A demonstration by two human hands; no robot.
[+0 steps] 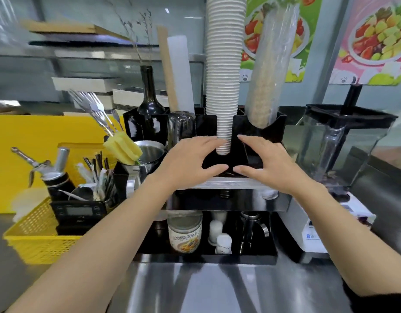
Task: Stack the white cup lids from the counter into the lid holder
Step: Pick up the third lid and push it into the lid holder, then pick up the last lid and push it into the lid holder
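Both hands, left hand (pixel 190 161) & right hand (pixel 267 163), fingers spread open & holding nothing, flank the white lid stack (pixel 224 71) standing tall in the black lid holder (pixel 247 132); lids prob. light, thin, crushable, so grip stack sides gently, low down.

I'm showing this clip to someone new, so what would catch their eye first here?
First, the tall white stack rising out of the black holder at centre, running off the top of the picture. Next, the left hand and right hand, both open, reaching to either side of the stack's foot. Then the yellow basket at lower left and the blender jug at right.
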